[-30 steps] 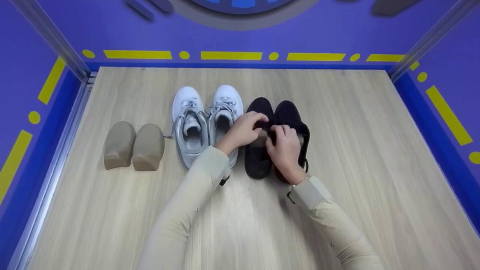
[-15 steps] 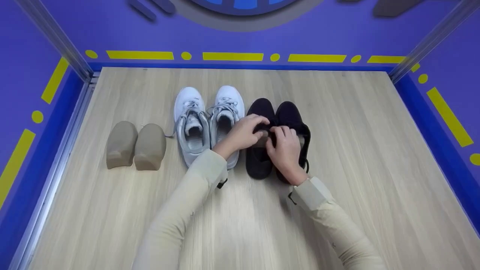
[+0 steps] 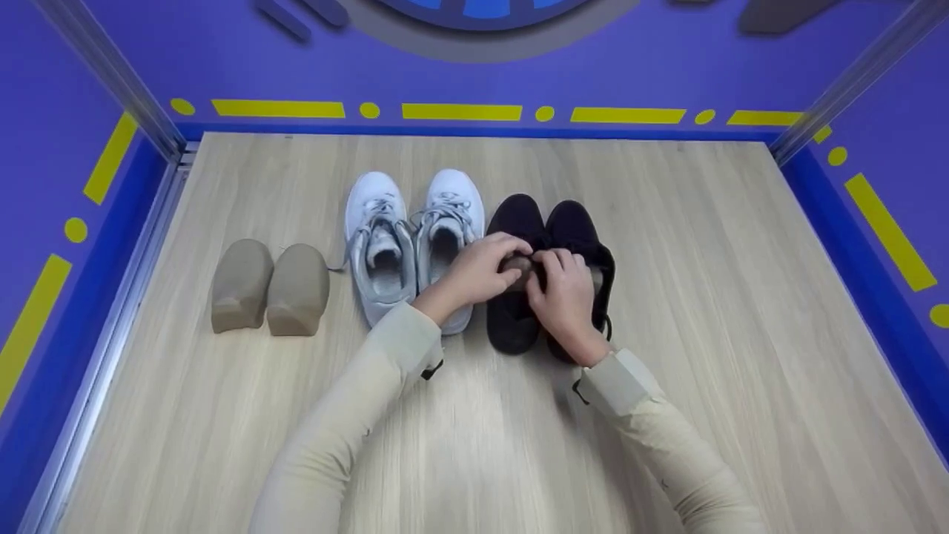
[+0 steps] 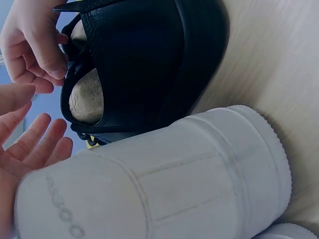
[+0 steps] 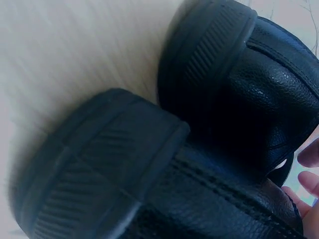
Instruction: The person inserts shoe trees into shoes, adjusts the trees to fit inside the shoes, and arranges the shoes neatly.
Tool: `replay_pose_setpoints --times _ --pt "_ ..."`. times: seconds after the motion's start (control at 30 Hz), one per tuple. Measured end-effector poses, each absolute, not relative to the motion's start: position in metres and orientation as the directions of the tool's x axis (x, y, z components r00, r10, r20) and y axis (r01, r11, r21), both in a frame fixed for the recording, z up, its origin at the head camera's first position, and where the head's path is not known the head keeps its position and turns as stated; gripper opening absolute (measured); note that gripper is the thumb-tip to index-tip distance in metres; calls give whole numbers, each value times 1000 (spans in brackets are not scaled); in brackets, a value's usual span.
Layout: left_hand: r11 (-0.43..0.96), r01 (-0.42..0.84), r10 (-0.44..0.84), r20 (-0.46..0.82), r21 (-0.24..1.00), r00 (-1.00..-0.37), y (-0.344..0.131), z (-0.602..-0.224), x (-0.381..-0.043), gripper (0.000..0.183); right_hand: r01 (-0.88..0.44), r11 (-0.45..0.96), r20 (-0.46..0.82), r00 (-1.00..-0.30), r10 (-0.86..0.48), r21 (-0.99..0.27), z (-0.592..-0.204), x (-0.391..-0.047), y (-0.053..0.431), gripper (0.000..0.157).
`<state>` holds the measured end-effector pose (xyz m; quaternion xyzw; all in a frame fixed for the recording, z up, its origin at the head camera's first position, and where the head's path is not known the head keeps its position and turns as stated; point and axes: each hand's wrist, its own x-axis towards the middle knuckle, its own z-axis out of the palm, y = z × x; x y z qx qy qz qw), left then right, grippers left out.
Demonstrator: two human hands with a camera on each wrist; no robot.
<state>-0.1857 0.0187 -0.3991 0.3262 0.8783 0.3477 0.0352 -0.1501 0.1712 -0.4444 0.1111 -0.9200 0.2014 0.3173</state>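
Observation:
My left hand (image 3: 480, 271) hovers over the opening of the left black shoe (image 3: 511, 326); in the left wrist view its fingers are spread and relaxed. A brown rounded insert (image 4: 87, 97) shows inside that shoe's collar. My right hand (image 3: 565, 293) is above the inner sides of both black shoes, its fingertips bent over the left shoe's collar and pinching its dark edge. The right black shoe (image 3: 574, 222) stands beside it, partly under that hand. From the right wrist, two black heels (image 5: 94, 164) fill the view, with a few fingertips at the right edge.
Left of the black pair stands a pair of white sneakers (image 3: 382, 285) with grey laces, just under my left forearm. Two more beige inserts (image 3: 298, 289) lie farther left on the wood-grain board (image 3: 741, 297). Blue-purple panels (image 3: 474, 81) wall the back and sides.
My left hand and forearm have shifted slightly down and left, with the fingers lower over the left black shoe. More of the insert shows there. My right hand has barely moved.

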Motion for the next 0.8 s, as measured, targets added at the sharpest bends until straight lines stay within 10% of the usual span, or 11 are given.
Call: replay_pose_setpoints --times 0.8 --pt "508 571 575 240 644 -782 -1 -400 -159 29 -359 875 537 -831 -142 -325 -437 -144 176 20"
